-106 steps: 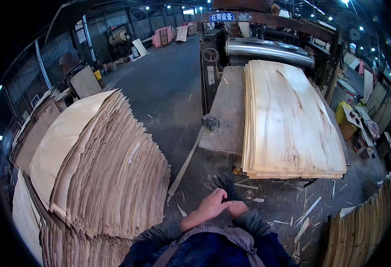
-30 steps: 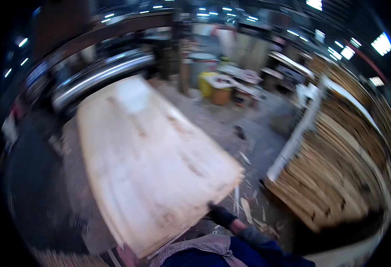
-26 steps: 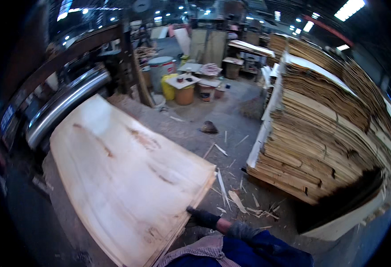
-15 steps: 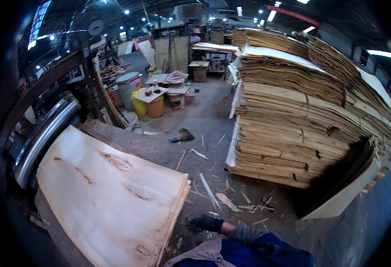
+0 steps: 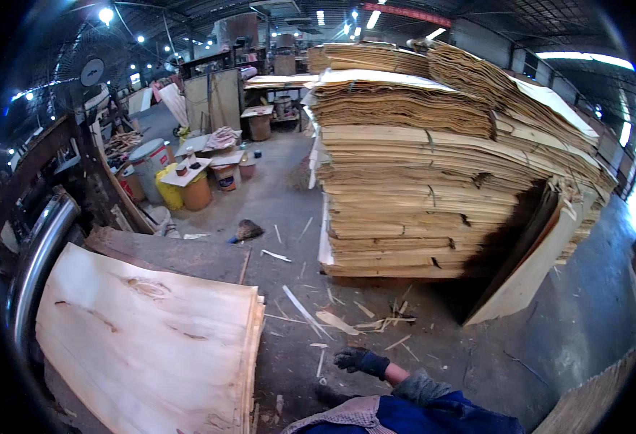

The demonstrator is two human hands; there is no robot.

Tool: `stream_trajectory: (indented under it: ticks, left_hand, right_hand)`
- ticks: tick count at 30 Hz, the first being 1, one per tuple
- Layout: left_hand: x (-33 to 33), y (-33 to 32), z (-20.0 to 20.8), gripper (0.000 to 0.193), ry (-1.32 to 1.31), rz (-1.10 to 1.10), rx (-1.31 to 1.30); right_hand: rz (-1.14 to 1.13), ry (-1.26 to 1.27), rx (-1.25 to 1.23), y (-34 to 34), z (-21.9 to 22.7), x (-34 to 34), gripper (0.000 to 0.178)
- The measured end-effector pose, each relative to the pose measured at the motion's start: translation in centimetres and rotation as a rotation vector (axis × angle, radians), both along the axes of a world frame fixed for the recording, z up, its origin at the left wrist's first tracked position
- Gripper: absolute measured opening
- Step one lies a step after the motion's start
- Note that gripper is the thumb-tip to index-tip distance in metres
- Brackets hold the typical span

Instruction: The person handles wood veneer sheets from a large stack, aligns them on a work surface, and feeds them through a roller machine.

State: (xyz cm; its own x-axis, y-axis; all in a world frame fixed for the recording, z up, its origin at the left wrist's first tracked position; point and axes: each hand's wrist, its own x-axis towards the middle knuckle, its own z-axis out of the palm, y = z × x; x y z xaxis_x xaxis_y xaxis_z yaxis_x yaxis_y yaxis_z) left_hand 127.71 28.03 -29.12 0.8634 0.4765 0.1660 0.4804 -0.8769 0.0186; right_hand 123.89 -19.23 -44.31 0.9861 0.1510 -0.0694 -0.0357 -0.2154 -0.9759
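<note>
My right hand (image 5: pixel 361 362), in a dark glove, hangs over the floor at the lower middle. Its fingers are loosely bent and apart, with nothing in them. To its left lies a stack of pale wood veneer sheets (image 5: pixel 151 333), the top one marked with brown knots and streaks; a gap separates hand and stack. A shiny metal roller (image 5: pixel 39 267) runs along the far left of these sheets. My left hand is out of view.
A tall pile of veneer sheets (image 5: pixel 404 195) stands at the right, with a board (image 5: pixel 524 275) leaning on it. Wood scraps (image 5: pixel 361 322) and a brush (image 5: pixel 248 230) lie on the floor. Buckets (image 5: pixel 196 193) stand farther back. Another wooden panel (image 5: pixel 592 394) shows at lower right.
The view has turned to the right, so the surroundings sit farther left. My right hand has shifted away from the sheet stack's edge. A panel has come into view at lower right.
</note>
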Motion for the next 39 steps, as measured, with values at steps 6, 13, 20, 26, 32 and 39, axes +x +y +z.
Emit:
stream_trajectory:
  ticks: [6,13,20,26,32,39]
  left_hand:
    - [0.9,-1.2,0.4,0.054,-0.186,-0.195,-0.292]
    - [1.9,-8.5,3.4,0.057,-0.242,-0.291,-0.369]
    - [7.7,-20.6,2.6,0.047,-0.319,-0.516,-0.348]
    - [11.5,-35.0,6.6,0.048,-0.277,-0.893,-0.502]
    - [15.1,-47.9,11.1,0.047,-0.345,-1.298,-0.481]
    - [19.8,-62.2,20.0,0.049,-0.612,-1.695,-0.487]
  right_hand:
    - [-0.386,0.024,-0.355,-4.2,8.0,-1.4,0.029]
    - [-0.446,-0.343,-0.655,-12.1,13.5,-1.1,0.030]
    - [-0.477,-0.560,-0.939,-22.9,16.9,-4.9,0.024]
    - [-0.731,-0.692,-1.188,-32.4,22.7,-11.9,0.026]
    - [-1.122,-0.551,-1.124,-37.6,30.0,-14.8,0.039]
    - [-1.213,-0.645,-1.453,-43.4,39.1,-12.5,0.047]
